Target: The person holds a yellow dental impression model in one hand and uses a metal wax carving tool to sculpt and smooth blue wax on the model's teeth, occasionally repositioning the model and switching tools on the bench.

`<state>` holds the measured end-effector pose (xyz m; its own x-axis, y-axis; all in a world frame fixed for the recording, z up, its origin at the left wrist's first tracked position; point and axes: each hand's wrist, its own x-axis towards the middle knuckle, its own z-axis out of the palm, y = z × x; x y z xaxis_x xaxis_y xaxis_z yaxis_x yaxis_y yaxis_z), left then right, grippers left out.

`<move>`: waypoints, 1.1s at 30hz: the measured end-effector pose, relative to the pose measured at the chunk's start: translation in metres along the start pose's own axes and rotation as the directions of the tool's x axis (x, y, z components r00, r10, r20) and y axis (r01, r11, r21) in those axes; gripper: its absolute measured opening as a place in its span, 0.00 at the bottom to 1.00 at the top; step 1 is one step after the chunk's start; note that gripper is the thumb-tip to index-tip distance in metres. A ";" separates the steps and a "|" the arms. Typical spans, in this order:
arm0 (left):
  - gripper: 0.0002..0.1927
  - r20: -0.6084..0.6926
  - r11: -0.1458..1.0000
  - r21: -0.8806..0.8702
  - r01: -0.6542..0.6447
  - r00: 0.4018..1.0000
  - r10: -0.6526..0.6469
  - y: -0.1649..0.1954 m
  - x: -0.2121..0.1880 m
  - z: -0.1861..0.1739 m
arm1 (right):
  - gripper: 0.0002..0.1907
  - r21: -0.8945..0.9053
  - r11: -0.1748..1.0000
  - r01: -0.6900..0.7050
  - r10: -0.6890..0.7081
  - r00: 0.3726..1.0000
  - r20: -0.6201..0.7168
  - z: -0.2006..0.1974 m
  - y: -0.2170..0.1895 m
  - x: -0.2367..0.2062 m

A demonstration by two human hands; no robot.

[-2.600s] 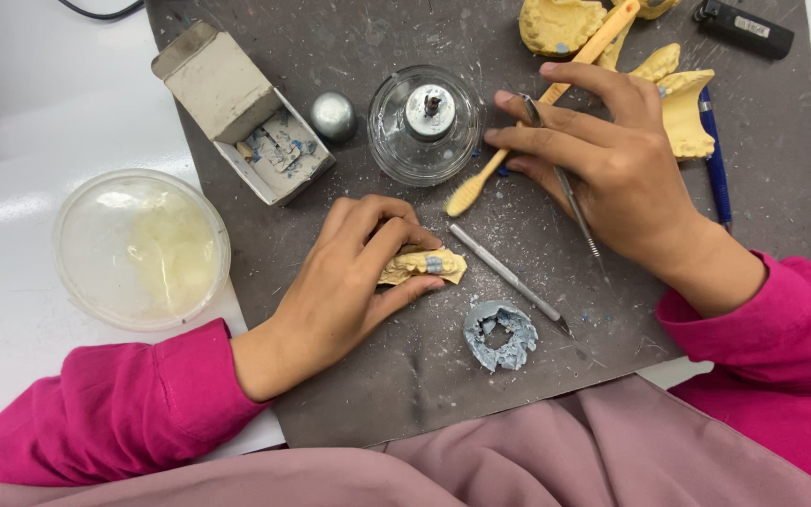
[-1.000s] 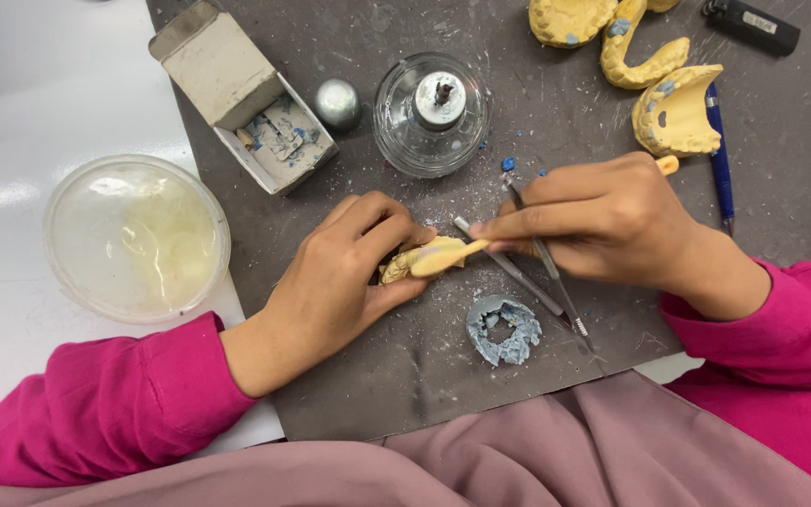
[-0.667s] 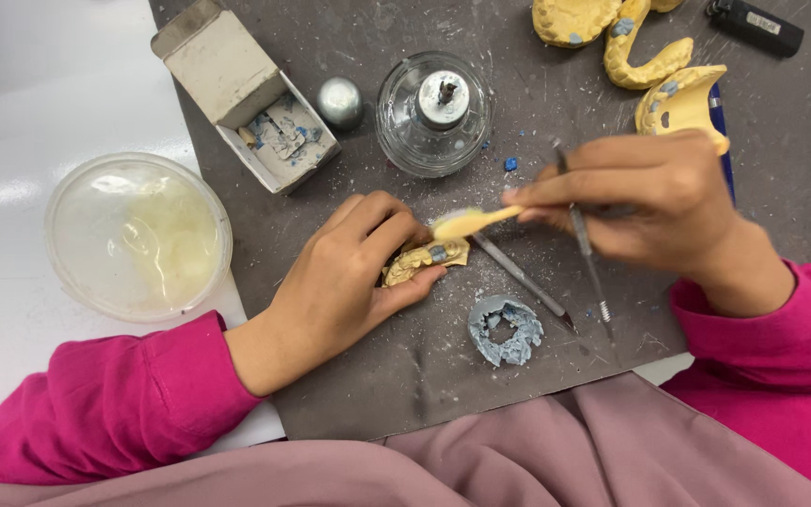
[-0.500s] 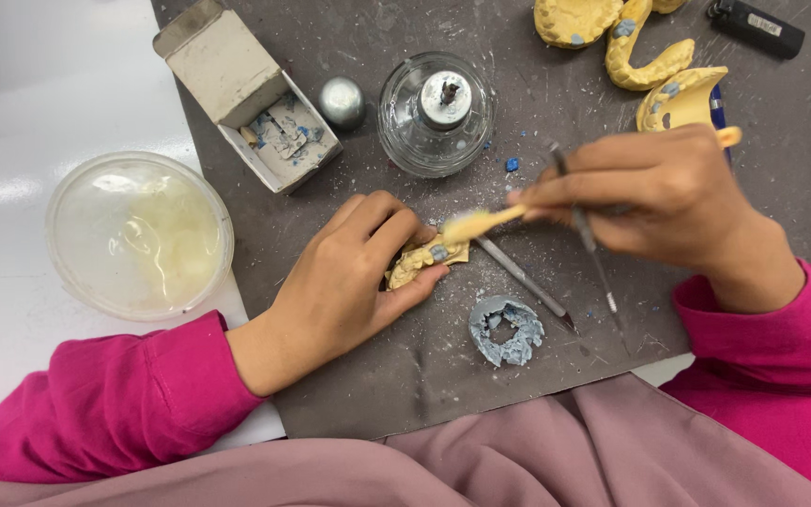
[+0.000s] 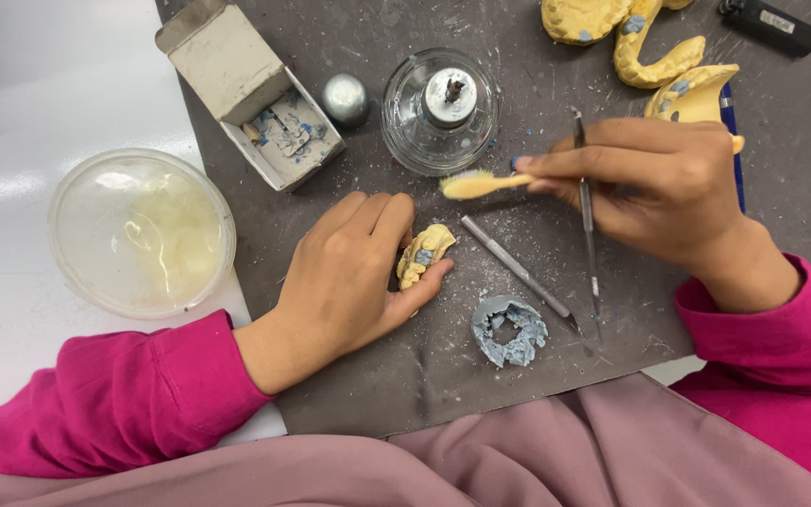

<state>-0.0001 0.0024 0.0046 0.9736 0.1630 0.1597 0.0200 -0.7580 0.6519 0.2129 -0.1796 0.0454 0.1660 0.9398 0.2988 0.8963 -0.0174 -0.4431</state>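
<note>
My left hand rests on the dark grey mat and grips a small yellow dental cast with blue-grey wax specks. My right hand holds a yellow brush, its bristle head pointing left a little above the cast. The same hand also carries a thin metal carving tool upright between its fingers. A second metal tool lies on the mat between my hands. Below it sits a blue-grey wax lump.
A glass spirit lamp stands behind the brush, with a silver ball and an open cardboard box to its left. A lidded clear bowl sits on the white table. More yellow casts and a black lighter lie at the back right.
My right hand has lifted the brush off the cast and drawn it up and to the right. My left hand keeps the cast in place.
</note>
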 end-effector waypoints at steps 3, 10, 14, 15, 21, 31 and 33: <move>0.22 -0.003 1.000 -0.003 -0.023 1.000 0.023 -0.001 0.000 0.000 | 0.12 0.128 0.990 0.052 -0.058 0.998 0.040 0.007 -0.009 -0.005; 0.22 -0.003 1.000 0.007 -0.009 1.000 0.009 -0.001 -0.001 0.001 | 0.12 -0.010 0.997 0.082 -0.082 0.997 0.004 0.013 -0.003 -0.007; 0.22 -0.009 1.000 -0.001 -0.007 1.000 0.007 -0.001 -0.001 0.001 | 0.14 0.070 0.984 0.164 -0.167 0.985 0.036 0.013 -0.007 -0.008; 0.22 -0.012 1.000 0.004 -0.010 1.000 0.010 -0.001 -0.001 0.001 | 0.15 -0.003 0.987 0.163 -0.163 0.986 0.035 0.013 -0.007 -0.008; 0.37 0.059 0.995 -0.089 0.047 0.997 -0.042 0.002 0.001 -0.015 | 0.13 -0.016 0.994 -0.108 0.109 0.989 0.097 0.001 0.010 -0.010; 0.39 0.234 0.984 -0.177 0.019 0.972 0.024 -0.010 0.002 -0.022 | 0.15 -0.038 0.999 0.002 -0.002 1.000 -0.003 -0.001 0.019 -0.018; 0.39 0.113 0.993 -0.108 -0.056 0.991 0.068 -0.009 0.000 -0.016 | 0.16 0.007 1.000 -0.012 0.012 1.000 0.015 0.001 0.019 -0.021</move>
<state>-0.0041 0.0191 0.0107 0.9922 0.0381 0.1190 -0.0595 -0.6934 0.7181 0.2257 -0.1995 0.0298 0.1701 0.9445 0.2810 0.8914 -0.0260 -0.4524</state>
